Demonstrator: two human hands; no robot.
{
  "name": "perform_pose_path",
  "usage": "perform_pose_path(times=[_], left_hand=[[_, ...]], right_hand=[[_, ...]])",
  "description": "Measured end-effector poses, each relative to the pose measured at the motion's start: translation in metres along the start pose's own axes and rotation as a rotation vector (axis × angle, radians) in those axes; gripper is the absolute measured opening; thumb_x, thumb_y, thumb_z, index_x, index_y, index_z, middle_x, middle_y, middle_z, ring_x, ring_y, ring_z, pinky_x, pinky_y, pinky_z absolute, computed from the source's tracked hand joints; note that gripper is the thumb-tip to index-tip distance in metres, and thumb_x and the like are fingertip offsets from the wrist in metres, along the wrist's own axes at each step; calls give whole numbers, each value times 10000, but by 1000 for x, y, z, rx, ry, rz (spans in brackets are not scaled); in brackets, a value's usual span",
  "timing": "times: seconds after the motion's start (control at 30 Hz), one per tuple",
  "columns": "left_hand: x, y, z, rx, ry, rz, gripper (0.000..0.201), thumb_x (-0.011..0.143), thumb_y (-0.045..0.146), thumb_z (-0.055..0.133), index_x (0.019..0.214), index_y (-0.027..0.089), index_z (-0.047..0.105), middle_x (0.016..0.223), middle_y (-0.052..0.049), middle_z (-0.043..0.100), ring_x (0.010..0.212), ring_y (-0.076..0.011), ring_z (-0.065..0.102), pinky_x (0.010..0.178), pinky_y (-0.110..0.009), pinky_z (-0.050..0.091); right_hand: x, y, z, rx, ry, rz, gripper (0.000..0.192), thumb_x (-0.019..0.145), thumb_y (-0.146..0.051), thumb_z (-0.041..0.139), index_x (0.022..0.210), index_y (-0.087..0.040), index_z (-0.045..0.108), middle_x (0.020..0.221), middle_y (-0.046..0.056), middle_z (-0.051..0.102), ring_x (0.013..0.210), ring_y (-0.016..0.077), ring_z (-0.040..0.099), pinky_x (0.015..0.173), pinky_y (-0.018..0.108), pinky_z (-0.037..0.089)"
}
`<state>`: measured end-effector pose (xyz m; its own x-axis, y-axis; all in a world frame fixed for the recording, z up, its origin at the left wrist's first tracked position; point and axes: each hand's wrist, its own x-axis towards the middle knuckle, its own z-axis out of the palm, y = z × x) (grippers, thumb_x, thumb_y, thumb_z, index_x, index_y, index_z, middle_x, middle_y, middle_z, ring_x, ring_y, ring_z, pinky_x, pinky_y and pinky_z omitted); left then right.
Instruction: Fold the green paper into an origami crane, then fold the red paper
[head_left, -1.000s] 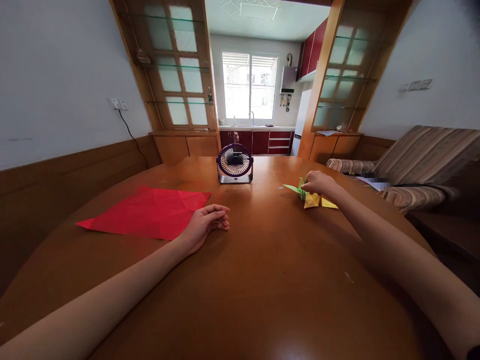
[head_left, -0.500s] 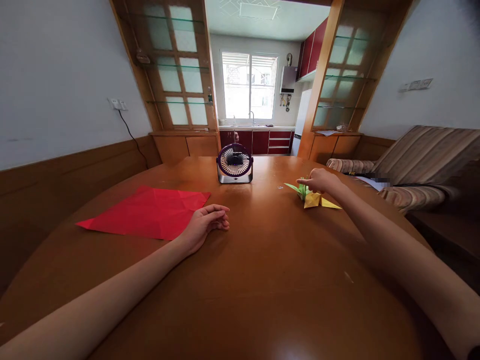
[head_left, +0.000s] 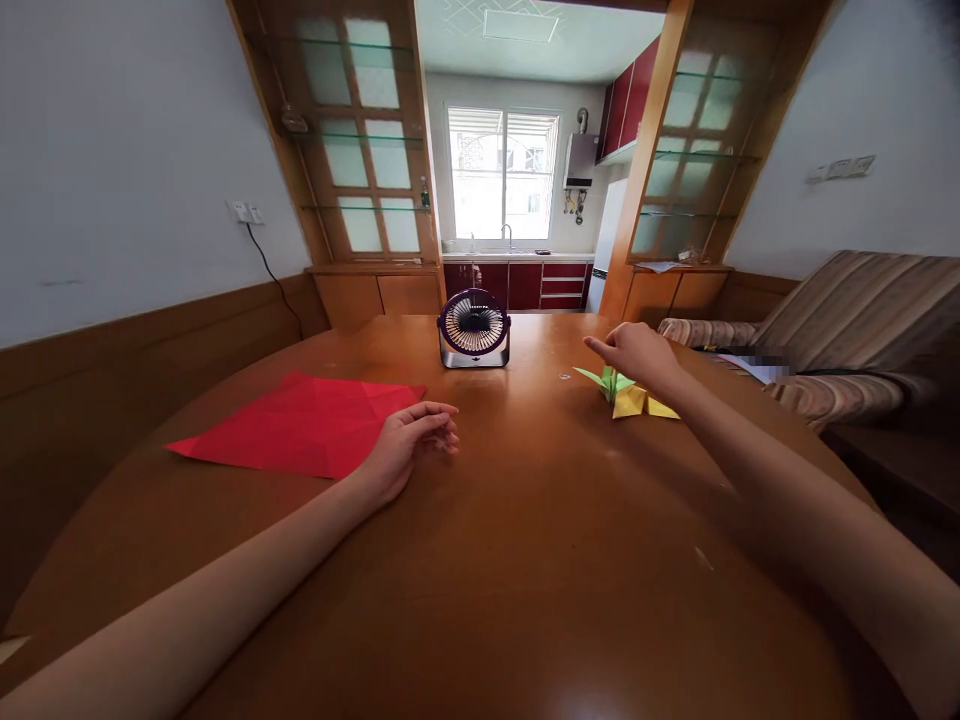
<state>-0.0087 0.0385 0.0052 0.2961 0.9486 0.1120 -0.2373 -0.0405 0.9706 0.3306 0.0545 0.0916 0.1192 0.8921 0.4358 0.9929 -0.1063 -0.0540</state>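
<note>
My left hand [head_left: 409, 445] rests on the brown table beside a red sheet of paper [head_left: 300, 420], its fingers loosely curled and apart, with nothing visible in them. The creased sheet lies spread flat, one pointed corner toward the left. Over on the right, my right hand [head_left: 634, 355] hovers just above two folded paper cranes. One finger points left; the others are partly hidden, and I see nothing held. The green paper crane [head_left: 609, 382] stands behind the yellow paper crane [head_left: 630, 402]. Part of the yellow one disappears behind my right wrist.
A small purple fan [head_left: 474, 325] on a metal stand sits at the middle of the table's far side. A tiny clear object [head_left: 564, 377] lies left of the cranes. A striped armchair [head_left: 847, 320] stands at the right beyond the table edge.
My right hand has risen slightly off the cranes and its finger points more upward. The left hand's fingers have loosened a little. The view has shifted slightly.
</note>
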Motion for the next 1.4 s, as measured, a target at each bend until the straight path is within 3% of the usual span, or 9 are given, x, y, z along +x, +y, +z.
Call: perform_pose_path(times=[0.23,0.43,0.57,0.7,0.8,0.97,1.17,1.27,1.4], left_hand=[[12,18,-21,383,58,248,250,717,365,693,860,160,671,738,-24,639,664,-150,601,626,-290,499],[23,27,-64,1185,107,448,286,851,389,490,944,189,673,982,-77,703,903,-231,630,803,-371,483],[33,22,-98,1545,50,424,358,866,348,443,1083,181,674,1149,-114,665,1092,-277,595,980,-436,418],[39,6,-114,1650,18,278,485,893,413,421,1271,162,593,1415,-163,493,1348,-325,397,1122,-551,223],[39,-2,-106,1578,-86,176,501,940,423,328,1344,204,529,1476,-134,433,1394,-288,347,1138,-552,188],[28,-6,-72,1460,-195,217,519,939,457,360,1352,192,528,1475,-145,433,1405,-280,332,1148,-505,204],[13,-16,-34,1380,-224,218,478,942,424,392,1356,226,523,1496,-123,407,1419,-258,308,1170,-501,139],[4,-21,-18,1253,-223,182,460,920,360,438,1339,199,540,1502,-134,394,1414,-278,312,1168,-518,145],[-6,-24,-1,966,-191,192,420,884,281,467,1277,201,591,1452,-118,461,1377,-265,380,1154,-461,259]], right_hand=[[-41,-65,25,5,22,-316,508,957,-462,385,637,-159,636,691,80,655,624,166,554,552,279,245],[-65,-80,65,112,32,-549,371,961,-339,419,748,-150,657,789,74,654,703,160,577,617,279,324],[-68,-79,82,251,3,-691,250,947,-283,464,937,-146,673,924,86,655,857,184,601,763,281,419],[-67,-79,88,344,-19,-746,235,942,-264,473,953,-157,682,970,96,651,913,206,599,847,327,456],[-66,-79,89,376,-20,-752,228,937,-257,476,960,-168,684,957,97,649,904,212,600,849,356,474],[-66,-77,90,391,-17,-759,234,935,-253,474,949,-161,690,959,108,645,895,222,604,847,379,493],[-67,-77,90,494,7,-796,311,943,-293,485,1188,-167,629,1229,140,592,1143,258,564,1008,438,451],[-66,-77,90,540,-70,-854,417,957,-329,475,1343,-181,529,1400,141,501,1298,270,471,1084,464,400],[-63,-77,92,562,-242,-892,430,984,-361,425,1380,-213,507,1453,113,469,1347,260,441,1129,478,358]])
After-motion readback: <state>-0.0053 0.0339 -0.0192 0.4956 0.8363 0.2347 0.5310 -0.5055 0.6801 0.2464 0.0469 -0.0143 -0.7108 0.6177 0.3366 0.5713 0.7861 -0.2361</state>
